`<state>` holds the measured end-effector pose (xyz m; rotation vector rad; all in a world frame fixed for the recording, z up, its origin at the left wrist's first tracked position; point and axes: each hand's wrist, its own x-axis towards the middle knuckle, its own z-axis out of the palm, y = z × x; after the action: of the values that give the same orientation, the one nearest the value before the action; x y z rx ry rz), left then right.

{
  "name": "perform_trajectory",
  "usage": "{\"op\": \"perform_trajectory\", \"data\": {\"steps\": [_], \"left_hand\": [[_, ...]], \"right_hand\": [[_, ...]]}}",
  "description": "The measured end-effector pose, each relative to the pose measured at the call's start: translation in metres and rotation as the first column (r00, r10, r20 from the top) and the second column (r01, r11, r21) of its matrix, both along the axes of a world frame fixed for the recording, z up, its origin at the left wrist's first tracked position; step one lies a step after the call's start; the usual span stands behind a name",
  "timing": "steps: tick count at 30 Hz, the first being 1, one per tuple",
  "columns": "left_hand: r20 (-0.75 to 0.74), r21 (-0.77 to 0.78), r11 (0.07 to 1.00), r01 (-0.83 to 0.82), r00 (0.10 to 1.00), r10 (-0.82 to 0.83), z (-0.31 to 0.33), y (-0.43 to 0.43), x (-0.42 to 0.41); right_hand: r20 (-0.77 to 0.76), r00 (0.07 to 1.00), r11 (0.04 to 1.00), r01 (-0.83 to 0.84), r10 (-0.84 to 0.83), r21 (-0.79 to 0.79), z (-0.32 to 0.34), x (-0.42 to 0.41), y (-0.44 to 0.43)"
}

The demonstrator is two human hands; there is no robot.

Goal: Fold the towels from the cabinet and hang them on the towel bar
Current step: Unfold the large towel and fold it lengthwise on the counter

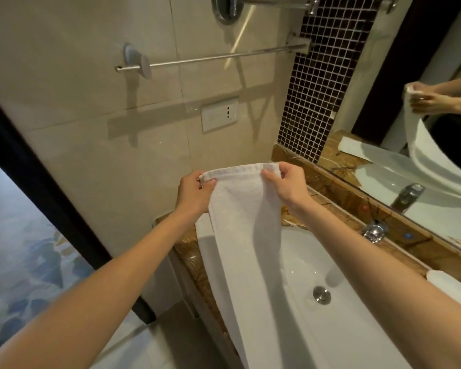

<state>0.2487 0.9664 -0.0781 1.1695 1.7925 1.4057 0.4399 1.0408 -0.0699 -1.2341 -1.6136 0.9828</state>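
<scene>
Hanging below the bare thin chrome towel bar (210, 58): long white terry towel (242, 222), folded narrow, top corners pinched by left hand (194, 191) and right hand (285, 182), tail draped across white ceramic sink basin (357, 302); risk on lifting: layers sliding apart, tail dragging damp.

towel (242, 235): lower end cut by bottom edge | upper rail (274, 2): cut by top edge

No text, label, brand or number can be read, white towel (246, 235) plain, wall socket plate (218, 114) without legible marking, tap (374, 231) — too small to tell.
</scene>
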Motion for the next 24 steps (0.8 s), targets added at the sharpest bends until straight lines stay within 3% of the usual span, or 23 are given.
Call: {"op": "perform_trajectory", "data": {"steps": [15,24], "left_hand": [[0.026,-0.138,0.988,0.064,0.998,-0.061,-0.014,0.007,0.002],[-0.141,-0.121,0.987,0.107,0.982,-0.124,-0.005,0.000,0.047]], "right_hand": [[0.028,0.997,0.997,-0.065,0.066,-0.053,-0.002,0.006,0.003],[-0.015,1.000,1.000,-0.013,0.013,0.003,0.028,0.038,-0.039]]}}
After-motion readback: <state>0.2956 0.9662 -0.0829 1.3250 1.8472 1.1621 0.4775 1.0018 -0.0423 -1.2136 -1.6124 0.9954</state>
